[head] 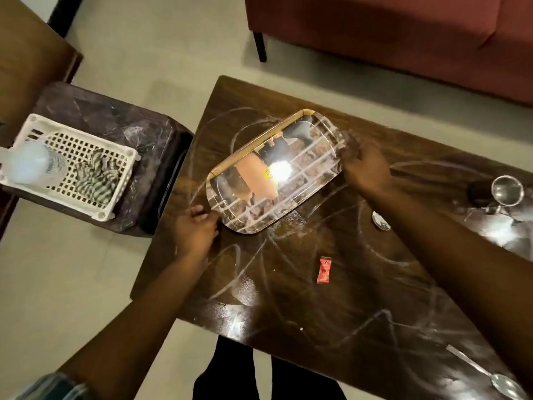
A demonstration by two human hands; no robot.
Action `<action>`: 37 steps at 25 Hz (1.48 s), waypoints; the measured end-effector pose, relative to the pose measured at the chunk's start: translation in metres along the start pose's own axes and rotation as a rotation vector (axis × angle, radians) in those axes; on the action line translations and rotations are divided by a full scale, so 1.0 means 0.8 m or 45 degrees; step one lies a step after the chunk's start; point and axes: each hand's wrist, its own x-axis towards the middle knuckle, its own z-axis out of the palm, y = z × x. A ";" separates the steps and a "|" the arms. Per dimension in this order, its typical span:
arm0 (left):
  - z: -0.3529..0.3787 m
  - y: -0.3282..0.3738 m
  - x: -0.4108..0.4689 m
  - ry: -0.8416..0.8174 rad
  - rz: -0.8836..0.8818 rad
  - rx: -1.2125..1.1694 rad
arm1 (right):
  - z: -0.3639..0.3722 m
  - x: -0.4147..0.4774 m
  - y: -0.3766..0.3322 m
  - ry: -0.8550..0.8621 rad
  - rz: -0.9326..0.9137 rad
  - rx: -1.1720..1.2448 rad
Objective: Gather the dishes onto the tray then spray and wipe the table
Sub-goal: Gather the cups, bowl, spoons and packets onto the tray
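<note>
Tray is mirror-shiny, over the table's far-left part; can't tell if it's lifted or resting. Left hand grips its near corner. Right hand grips the opposite end, fingertips blurred. Steel cup sits far right, spoon at the bottom-right frame corner. Bottle in basket is washed out.

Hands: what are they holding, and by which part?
Both hold the mirrored tray: the left hand grips its near end, the right hand its opposite end.
</note>
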 end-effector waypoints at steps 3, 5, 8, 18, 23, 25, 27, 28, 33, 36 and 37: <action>0.011 -0.017 0.028 -0.011 0.071 0.016 | 0.021 0.053 0.017 0.032 0.085 -0.104; 0.014 -0.026 0.038 -0.026 0.077 0.005 | 0.032 0.080 0.023 0.055 0.170 -0.007; 0.009 -0.030 0.054 -0.054 0.155 -0.010 | 0.038 0.100 0.036 0.042 0.209 0.064; -0.021 0.060 0.089 -0.215 0.451 0.226 | 0.037 -0.007 0.082 0.112 0.317 0.383; -0.003 0.083 0.093 -0.333 0.629 0.470 | 0.096 -0.114 0.141 0.265 0.547 0.694; 0.002 0.081 0.099 -0.348 0.628 0.518 | 0.108 -0.134 0.144 0.323 0.570 0.720; 0.007 0.080 0.098 -0.354 0.633 0.562 | 0.112 -0.138 0.147 0.375 0.551 0.727; 0.008 0.079 0.100 -0.359 0.643 0.594 | 0.111 -0.138 0.146 0.394 0.550 0.719; 0.008 0.076 0.103 -0.332 0.650 0.711 | 0.108 -0.135 0.146 0.397 0.510 0.677; 0.012 0.076 0.102 -0.291 0.623 0.737 | 0.101 -0.136 0.146 0.389 0.498 0.679; 0.012 0.073 0.103 -0.268 0.618 0.729 | 0.098 -0.136 0.148 0.376 0.495 0.664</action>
